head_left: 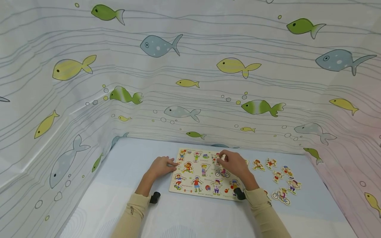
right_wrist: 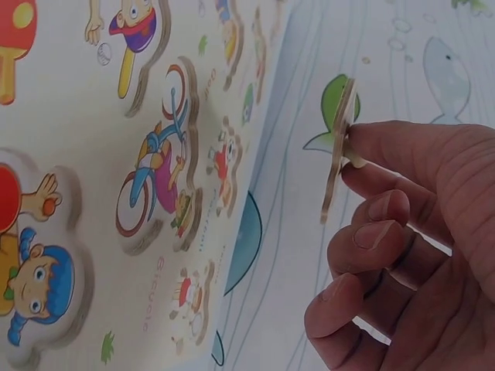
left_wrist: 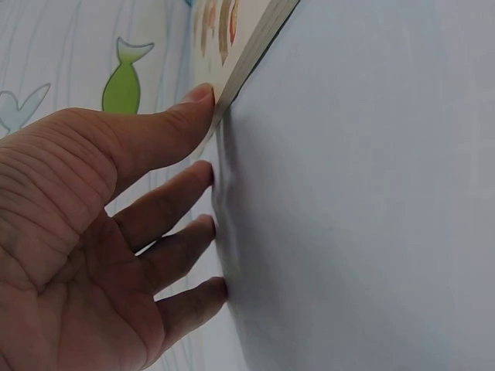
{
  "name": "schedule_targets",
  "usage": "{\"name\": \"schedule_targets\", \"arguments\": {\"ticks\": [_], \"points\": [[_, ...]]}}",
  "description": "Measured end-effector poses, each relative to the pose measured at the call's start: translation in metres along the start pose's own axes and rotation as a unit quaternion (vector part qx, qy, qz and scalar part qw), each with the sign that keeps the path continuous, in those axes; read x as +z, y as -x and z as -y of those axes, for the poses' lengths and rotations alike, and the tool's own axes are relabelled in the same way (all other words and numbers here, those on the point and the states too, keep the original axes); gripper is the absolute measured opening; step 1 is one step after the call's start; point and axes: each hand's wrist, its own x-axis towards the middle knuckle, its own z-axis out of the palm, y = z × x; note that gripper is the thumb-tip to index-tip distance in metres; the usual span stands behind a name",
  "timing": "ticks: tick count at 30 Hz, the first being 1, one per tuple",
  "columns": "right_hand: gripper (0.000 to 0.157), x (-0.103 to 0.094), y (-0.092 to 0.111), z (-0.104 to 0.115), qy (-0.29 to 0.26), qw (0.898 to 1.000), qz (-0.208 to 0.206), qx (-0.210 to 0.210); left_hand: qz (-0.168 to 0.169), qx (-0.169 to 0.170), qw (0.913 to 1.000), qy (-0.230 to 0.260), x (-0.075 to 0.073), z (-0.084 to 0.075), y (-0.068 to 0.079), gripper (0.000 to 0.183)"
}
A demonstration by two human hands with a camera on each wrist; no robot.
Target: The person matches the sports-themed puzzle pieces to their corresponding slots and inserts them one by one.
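A wooden peg puzzle board [head_left: 194, 168] lies on the table, printed with children playing sports and cut with shaped recesses. At its left edge is my left hand [head_left: 162, 168]; in the left wrist view the thumb [left_wrist: 182, 127] presses the board's edge while the other fingers touch the table, fairly straight. My right hand [head_left: 236, 163] is over the board's far right part. Between thumb and forefinger it pinches a thin wooden puzzle piece [right_wrist: 338, 158], seen edge-on in the right wrist view and apart from the board there. Its picture cannot be made out.
Several loose puzzle pieces lie right of the board, among them a cyclist piece [head_left: 281, 196] and a runner piece [head_left: 258, 165]. Another is partly hidden by the right sleeve [head_left: 262, 205]. A fish-patterned sheet [head_left: 205, 96] rises behind the table and at both sides.
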Motion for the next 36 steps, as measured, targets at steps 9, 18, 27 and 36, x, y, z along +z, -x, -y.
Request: {"name": "schedule_targets", "arguments": {"ticks": [9, 18, 27, 36], "points": [[0.019, 0.008, -0.013, 0.005, 0.001, 1.000, 0.008, 0.006, 0.001, 0.000, 1.0000, -0.006, 0.000, 0.000, -0.001, 0.023], [0.018, 0.020, -0.023, 0.007, -0.016, 1.000, 0.012, -0.008, 0.003, -0.004, 0.9999, -0.012, 0.000, 0.001, 0.000, 0.022], [0.015, 0.032, -0.037, 0.014, -0.003, 1.000, 0.012, -0.016, -0.004, -0.001, 1.0000, -0.003, 0.001, 0.001, 0.000, 0.022], [0.016, 0.044, -0.048, 0.020, 0.010, 0.999, 0.024, -0.018, -0.009, -0.005, 0.9999, -0.004, 0.002, 0.001, 0.001, 0.023]]}}
